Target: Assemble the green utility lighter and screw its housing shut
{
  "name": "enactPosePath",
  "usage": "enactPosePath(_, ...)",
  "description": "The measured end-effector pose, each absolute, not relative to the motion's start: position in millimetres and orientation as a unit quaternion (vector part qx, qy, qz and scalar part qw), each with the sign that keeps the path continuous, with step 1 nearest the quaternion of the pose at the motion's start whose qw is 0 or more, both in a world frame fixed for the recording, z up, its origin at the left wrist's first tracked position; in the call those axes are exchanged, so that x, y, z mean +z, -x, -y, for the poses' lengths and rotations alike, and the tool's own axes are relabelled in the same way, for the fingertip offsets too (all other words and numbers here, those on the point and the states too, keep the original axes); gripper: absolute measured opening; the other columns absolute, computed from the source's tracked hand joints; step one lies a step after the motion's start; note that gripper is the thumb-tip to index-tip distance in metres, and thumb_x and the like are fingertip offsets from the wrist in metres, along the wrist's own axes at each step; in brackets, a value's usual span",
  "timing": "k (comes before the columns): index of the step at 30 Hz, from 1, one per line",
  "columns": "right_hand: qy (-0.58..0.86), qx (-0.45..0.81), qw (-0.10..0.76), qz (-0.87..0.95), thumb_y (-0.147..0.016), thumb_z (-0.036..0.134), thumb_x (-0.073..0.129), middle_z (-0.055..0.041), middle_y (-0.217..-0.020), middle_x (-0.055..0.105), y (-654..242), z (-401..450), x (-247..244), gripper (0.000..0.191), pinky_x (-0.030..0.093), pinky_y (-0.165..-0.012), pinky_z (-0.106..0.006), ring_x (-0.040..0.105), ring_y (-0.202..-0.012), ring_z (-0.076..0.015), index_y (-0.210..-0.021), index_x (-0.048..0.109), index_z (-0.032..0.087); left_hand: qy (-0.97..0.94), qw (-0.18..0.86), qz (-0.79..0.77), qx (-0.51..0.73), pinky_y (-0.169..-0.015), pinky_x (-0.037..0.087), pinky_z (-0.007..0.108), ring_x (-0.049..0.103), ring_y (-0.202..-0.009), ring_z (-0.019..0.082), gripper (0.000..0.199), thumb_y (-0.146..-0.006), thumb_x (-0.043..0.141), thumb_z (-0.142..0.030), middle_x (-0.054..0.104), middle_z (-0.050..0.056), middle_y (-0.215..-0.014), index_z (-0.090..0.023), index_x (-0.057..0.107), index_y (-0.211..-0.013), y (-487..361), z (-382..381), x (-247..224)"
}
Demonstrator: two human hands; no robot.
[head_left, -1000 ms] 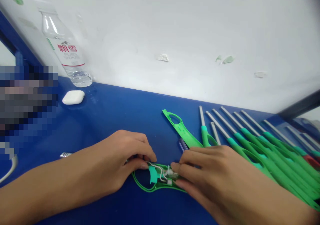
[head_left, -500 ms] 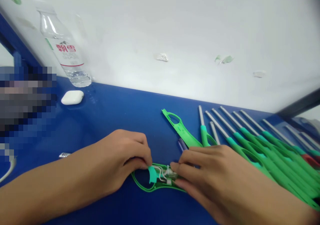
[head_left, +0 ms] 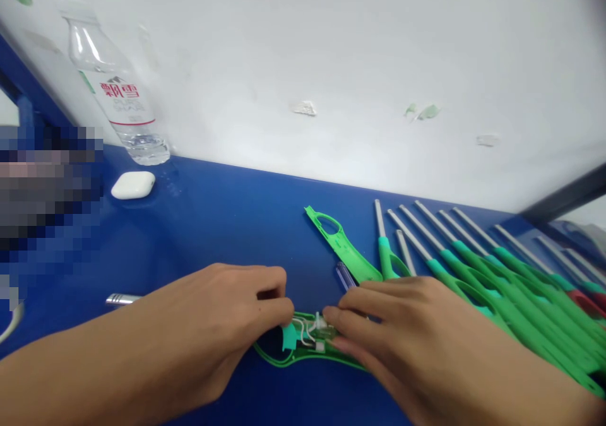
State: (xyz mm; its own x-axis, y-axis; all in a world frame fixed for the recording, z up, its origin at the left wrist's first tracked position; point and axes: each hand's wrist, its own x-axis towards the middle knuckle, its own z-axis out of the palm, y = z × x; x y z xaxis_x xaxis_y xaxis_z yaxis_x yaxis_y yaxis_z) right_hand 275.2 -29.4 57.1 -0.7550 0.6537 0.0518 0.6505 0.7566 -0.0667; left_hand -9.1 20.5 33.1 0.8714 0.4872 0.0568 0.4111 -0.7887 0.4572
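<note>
An opened green lighter housing (head_left: 277, 361) lies on the table between my hands. Inside it show a teal trigger (head_left: 288, 337), white wires (head_left: 305, 330) and small clear and white parts. My left hand (head_left: 246, 300) is closed in a pinch at the housing's upper edge, beside the trigger and the wire ends; whatever lies between its fingertips is hidden. My right hand (head_left: 402, 331) grips the housing's right part, fingertips on the clear part inside. Behind it, a loose green shell half (head_left: 348, 252) lies beside a dark cylindrical item (head_left: 345, 276), partly covered by the hand.
Several assembled green lighters (head_left: 502, 293) with metal tubes lie in a row at the right. A water bottle (head_left: 118, 98) stands against the white wall, near a white earbud case (head_left: 133, 185). A metal tube (head_left: 122, 299) pokes out behind my left forearm on the blue table (head_left: 227, 211).
My left hand has shifted slightly right and its wrist has turned, with the fingertips now nearer the wires. The right hand keeps its hold on the lighter housing.
</note>
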Motion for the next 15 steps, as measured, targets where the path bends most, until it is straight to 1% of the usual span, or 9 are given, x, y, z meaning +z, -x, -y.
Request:
enactPosePath(2, 0.343, 0.011, 0.038, 0.939, -0.106, 0.017, 0.073, 0.0007, -0.086, 0.075, -275.0, 29.6, 57.6, 0.013, 0.044, -0.06, -0.034, 0.069, -0.074, -0.0168, -0.094, 0.073, 0.021, -0.938, 0.237, -0.238, 0.089, -0.066, 0.039, 0.032, 0.063, -0.077, 0.017, 0.036, -0.099, 0.049, 0.006, 0.069, -0.001, -0.1, -0.027, 0.063, -0.1, 10.2, -19.8, 32.8)
enactPosePath(6, 0.331, -0.002, 0.062, 0.941, -0.102, 0.017, 0.08, 0.0029, -0.087, 0.074, -277.3, 30.4, 57.3, 0.011, 0.043, -0.058, -0.036, 0.069, -0.074, -0.0162, -0.095, 0.073, 0.022, -0.932, 0.254, -0.245, 0.083, -0.068, 0.039, 0.032, 0.063, -0.079, 0.017, 0.036, -0.102, 0.049, 0.005, 0.068, -0.002, -0.103, -0.028, 0.063, -0.103, 13.6, -17.8, 30.9)
enactPosePath(9, 0.339, 0.002, 0.055, 0.939, -0.1, 0.015, 0.078, 0.0021, -0.089, 0.075, -279.8, 31.3, 58.7, 0.009, 0.045, -0.06, -0.035, 0.07, -0.077, -0.0172, -0.097, 0.074, 0.022, -0.93, 0.258, -0.251, 0.077, -0.069, 0.039, 0.032, 0.063, -0.081, 0.016, 0.038, -0.101, 0.049, 0.006, 0.068, -0.003, -0.105, -0.029, 0.063, -0.105, 14.7, -17.6, 30.2)
enactPosePath(15, 0.334, -0.004, 0.028, 0.942, -0.093, 0.002, 0.069, -0.001, -0.094, 0.079, -280.6, 28.5, 62.5, 0.024, 0.049, -0.064, -0.031, 0.072, -0.082, -0.0181, -0.104, 0.077, 0.022, -0.933, 0.246, -0.254, 0.071, -0.07, 0.039, 0.034, 0.064, -0.082, 0.017, 0.039, -0.101, 0.05, 0.006, 0.069, -0.002, -0.107, -0.029, 0.065, -0.107, 12.3, -20.2, 30.1)
